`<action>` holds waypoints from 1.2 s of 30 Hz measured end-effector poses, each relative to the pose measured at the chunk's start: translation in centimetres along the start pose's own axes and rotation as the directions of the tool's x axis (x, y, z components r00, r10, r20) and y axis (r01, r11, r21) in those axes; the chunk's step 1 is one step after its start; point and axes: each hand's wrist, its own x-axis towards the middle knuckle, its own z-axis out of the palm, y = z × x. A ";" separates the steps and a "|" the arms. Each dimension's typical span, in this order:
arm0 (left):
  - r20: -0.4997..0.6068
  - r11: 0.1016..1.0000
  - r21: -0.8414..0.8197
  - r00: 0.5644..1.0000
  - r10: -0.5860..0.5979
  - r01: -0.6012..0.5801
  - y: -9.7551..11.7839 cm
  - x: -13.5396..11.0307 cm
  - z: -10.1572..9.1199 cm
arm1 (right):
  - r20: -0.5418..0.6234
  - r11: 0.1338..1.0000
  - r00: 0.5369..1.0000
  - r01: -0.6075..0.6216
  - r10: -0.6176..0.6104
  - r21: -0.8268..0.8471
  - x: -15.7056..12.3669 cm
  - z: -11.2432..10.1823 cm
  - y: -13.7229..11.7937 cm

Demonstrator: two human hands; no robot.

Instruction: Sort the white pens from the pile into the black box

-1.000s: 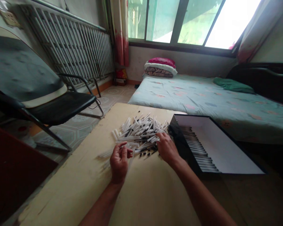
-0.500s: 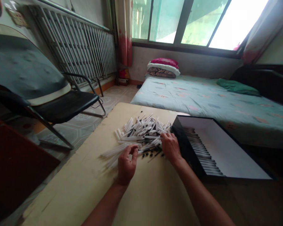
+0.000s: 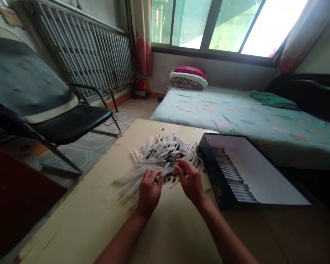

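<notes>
My left hand (image 3: 150,189) is closed, with thumb and fingertips pinching a translucent white pen part (image 3: 165,168) that points up and away. Whether it is a cap or a barrel is hard to tell. To its right, my right hand (image 3: 191,181) hovers at the near edge of the pile, thumb and forefinger apart with nothing visible between them. Beyond both hands lies a heap of pen parts (image 3: 169,145), white tubes mixed with black pieces. Longer white pen barrels (image 3: 129,174) lie left of my left hand. Small black plugs (image 3: 169,180) are scattered between the hands.
A black box with a white inside (image 3: 264,168) stands right of my right hand, holding a row of pens (image 3: 232,176). All this is on a cream table (image 3: 79,216). A bed (image 3: 222,106) stands behind, a black chair (image 3: 79,121) to the left.
My right hand has moved left, away from the box side and closer to my left hand, and its fingers have spread. A white pen part now shows in my left fingers. The view has shifted slightly.
</notes>
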 end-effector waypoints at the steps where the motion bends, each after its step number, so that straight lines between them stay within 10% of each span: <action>1: -0.023 0.998 -0.042 0.999 -0.040 0.039 0.0 0.1 0.0 | 0.009 0.998 0.999 -0.030 0.030 -0.051 0.3 0.4 0.3; 8: 0.025 0.824 -0.461 0.933 -0.359 0.330 -0.2 0.4 -0.3 | 0.234 0.845 0.969 0.055 0.085 -0.532 2.7 3.7 0.0; 20: 0.078 0.707 -0.585 0.895 -0.439 0.398 0.1 0.6 -0.3 | 0.249 0.866 0.968 0.112 0.016 -0.487 4.2 3.7 0.1; 26: 0.239 0.384 -0.757 0.771 -0.591 0.529 1.7 1.6 -0.2 | -0.240 0.952 0.948 -0.141 0.208 0.270 1.4 1.0 0.7; 32: 0.415 0.099 -0.804 0.673 -0.612 0.586 1.8 2.4 0.6 | -0.177 0.669 0.860 -0.227 0.479 0.708 -2.1 1.0 0.3; 36: 0.422 0.055 -0.815 0.655 -0.627 0.578 1.3 1.9 1.1 | -0.260 0.648 0.821 -0.166 0.508 0.743 -2.8 1.1 -1.2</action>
